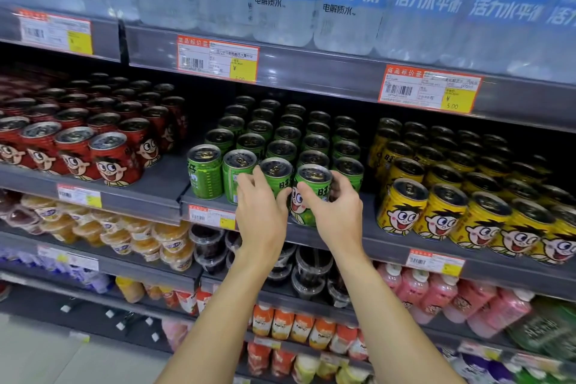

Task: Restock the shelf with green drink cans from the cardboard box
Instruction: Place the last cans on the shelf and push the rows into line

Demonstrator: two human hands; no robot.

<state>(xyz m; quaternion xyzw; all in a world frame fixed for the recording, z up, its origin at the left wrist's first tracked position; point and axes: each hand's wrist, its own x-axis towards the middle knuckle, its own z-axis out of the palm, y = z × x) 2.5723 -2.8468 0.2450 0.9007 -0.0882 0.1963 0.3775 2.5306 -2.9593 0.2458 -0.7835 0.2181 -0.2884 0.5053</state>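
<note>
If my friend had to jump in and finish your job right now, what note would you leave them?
Left hand: grip curled round a front-row green can, fingers also against its left neighbour.
Right hand: grip round the green can with the cartoon face, at the front edge of the shelf.
Done: green cans fill several rows between the red cans and the yellow cans.
Left: seat and face these two cans. The cardboard box is out of view, so check it for remaining stock.
</note>
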